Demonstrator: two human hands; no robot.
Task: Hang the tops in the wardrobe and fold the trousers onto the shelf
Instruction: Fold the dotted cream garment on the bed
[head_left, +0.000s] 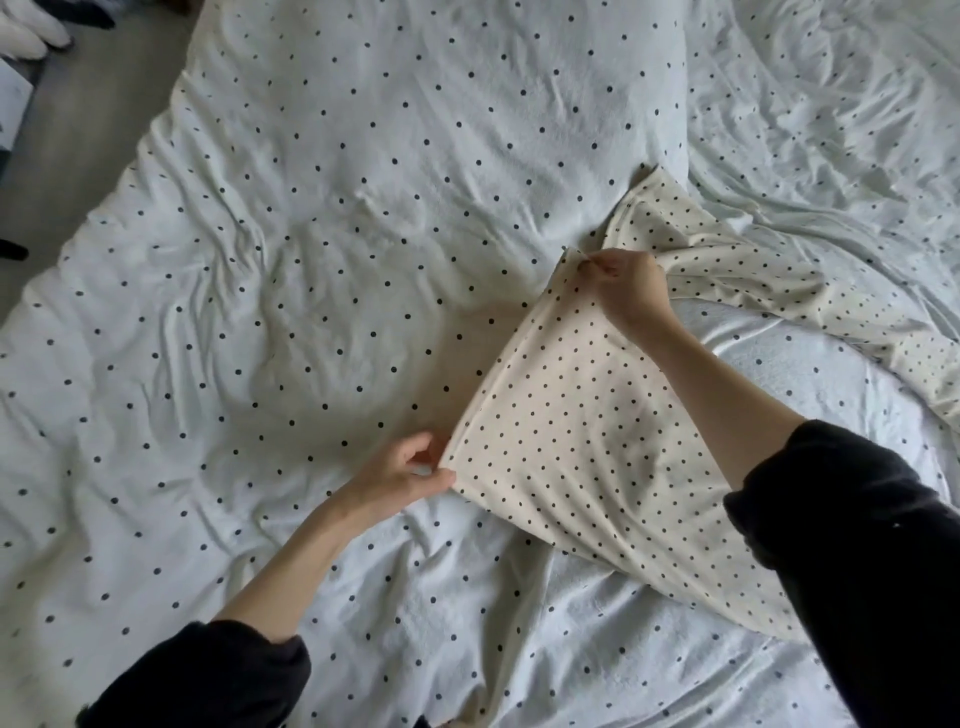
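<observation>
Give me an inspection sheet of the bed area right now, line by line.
Surface: white duvet with dark dots, wrinkled, covering the bed.
Job's things: cream dotted garment, partly lifted, rest trailing right across the duvet.
Clutter: nothing seen on the bed.
Grippers: left hand pinches the garment's near corner; right hand pinches its far corner; edge stretched between them.
Cables: nothing seen.
Surroundings: grey floor at upper left, with white and dark items at the frame edge, unidentifiable.
</observation>
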